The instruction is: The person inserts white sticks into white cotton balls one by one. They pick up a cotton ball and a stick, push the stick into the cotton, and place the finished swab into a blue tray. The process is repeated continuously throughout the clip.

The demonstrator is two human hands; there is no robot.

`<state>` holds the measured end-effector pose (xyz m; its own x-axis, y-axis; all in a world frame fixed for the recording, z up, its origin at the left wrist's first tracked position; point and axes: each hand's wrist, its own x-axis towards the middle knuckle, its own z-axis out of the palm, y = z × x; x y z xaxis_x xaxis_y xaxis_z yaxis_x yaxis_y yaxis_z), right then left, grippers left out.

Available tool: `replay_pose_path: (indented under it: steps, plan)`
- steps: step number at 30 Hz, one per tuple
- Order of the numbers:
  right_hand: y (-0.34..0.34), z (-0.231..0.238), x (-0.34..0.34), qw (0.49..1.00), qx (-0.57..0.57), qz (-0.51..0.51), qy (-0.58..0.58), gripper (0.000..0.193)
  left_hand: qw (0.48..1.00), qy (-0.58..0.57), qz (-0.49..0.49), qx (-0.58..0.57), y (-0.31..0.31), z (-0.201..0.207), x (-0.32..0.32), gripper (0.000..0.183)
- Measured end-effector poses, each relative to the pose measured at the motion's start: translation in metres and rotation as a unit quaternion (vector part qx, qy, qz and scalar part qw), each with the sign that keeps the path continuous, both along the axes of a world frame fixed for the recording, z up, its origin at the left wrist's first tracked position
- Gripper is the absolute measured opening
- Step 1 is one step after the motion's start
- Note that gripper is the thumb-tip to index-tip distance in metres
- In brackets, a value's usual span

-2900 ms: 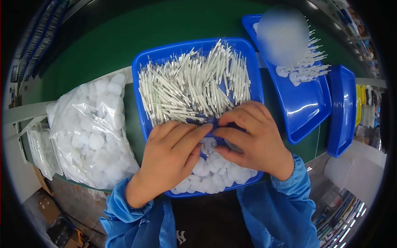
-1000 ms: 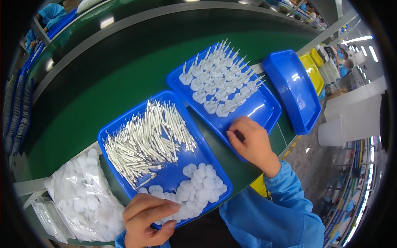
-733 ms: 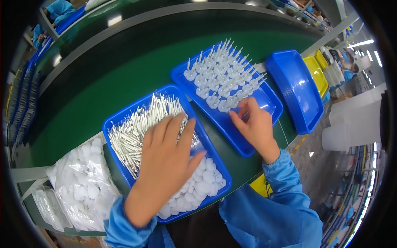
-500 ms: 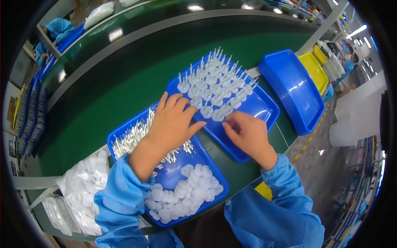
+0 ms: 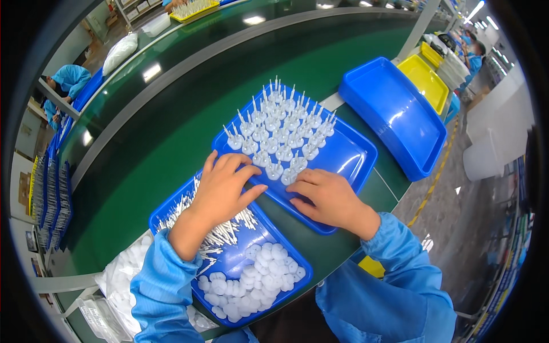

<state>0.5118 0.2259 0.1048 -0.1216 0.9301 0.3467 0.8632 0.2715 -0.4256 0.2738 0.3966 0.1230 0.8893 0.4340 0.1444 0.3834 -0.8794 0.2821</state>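
White pieces [image 5: 284, 151], each a round base with thin upright pins, stand in close rows in a blue tray [image 5: 354, 150]. At their near-left edge is my left hand [image 5: 226, 186], fingers spread and bent, nothing visible in it. My right hand [image 5: 329, 197] reaches the near end of the same rows. Its fingertips lie at the nearest piece, thumb apart from the forefinger; contact is hard to make out. Below my left hand, a second blue tray [image 5: 237, 246] holds loose white pins [image 5: 220, 235] and a heap of white discs [image 5: 257, 283].
An empty blue tray [image 5: 394, 117] and a yellow tray [image 5: 424, 83] lie to the right. Plastic bags of white parts [image 5: 123, 280] sit at the lower left. A metal rail [image 5: 171, 63] curves along the green worktop [image 5: 154, 137]. Other people work far off.
The picture has shifted, with the tray of upright pieces now lower and more to the left. My right thumb has parted from the fingers. My left hand stays spread beside the pieces.
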Motion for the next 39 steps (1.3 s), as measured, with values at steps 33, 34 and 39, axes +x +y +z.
replay_pose_path:
  steps: [33,34,39]
  plan:
    - [-0.02,0.033,-0.073,0.974,0.06,0.216,0.036,0.01,0.944,-0.31,-0.042,-0.102,-0.173,0.182,-0.056,0.036]
    - [-0.009,0.026,-0.08,0.97,0.077,0.228,0.033,0.01,0.941,-0.321,-0.033,-0.104,-0.179,0.182,-0.062,0.036]
    - [-0.008,0.02,-0.088,0.976,0.093,0.195,0.016,0.011,0.921,-0.365,-0.038,-0.134,-0.187,0.177,-0.077,0.033]
